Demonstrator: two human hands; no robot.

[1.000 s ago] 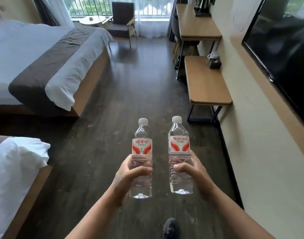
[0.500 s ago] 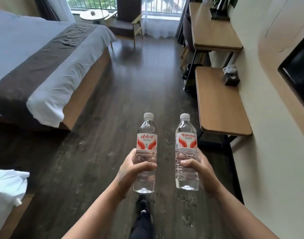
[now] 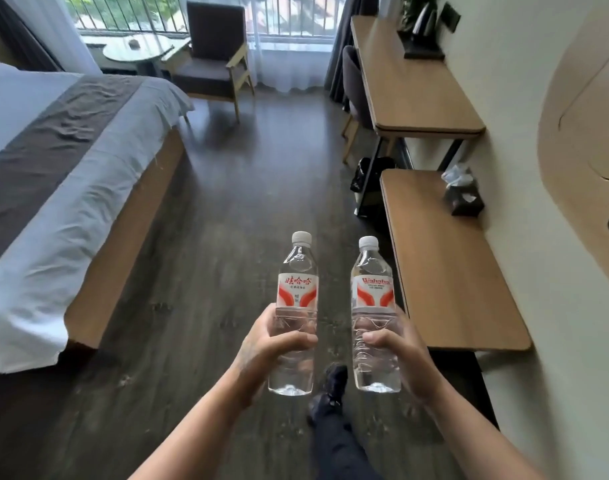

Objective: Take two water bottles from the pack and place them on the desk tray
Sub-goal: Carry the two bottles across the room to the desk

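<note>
Two water bottles are held upright side by side over the dark wood floor (image 3: 199,237), apart from each other. The left hand (image 3: 261,344) grasps the left bottle (image 3: 296,306) and the right hand (image 3: 400,348) grasps the right bottle (image 3: 374,306), both around the lower body. Each is clear, with a white cap and a red-and-white label. One low worktop (image 3: 445,271) stands to the right; one bed (image 3: 54,168) lies left.

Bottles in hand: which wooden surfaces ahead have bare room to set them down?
The low wooden bench is bare except for the dark tissue box at its far wall corner. The higher wooden desk is bare at its near end, crowded at the far end by a dark tray.
</note>
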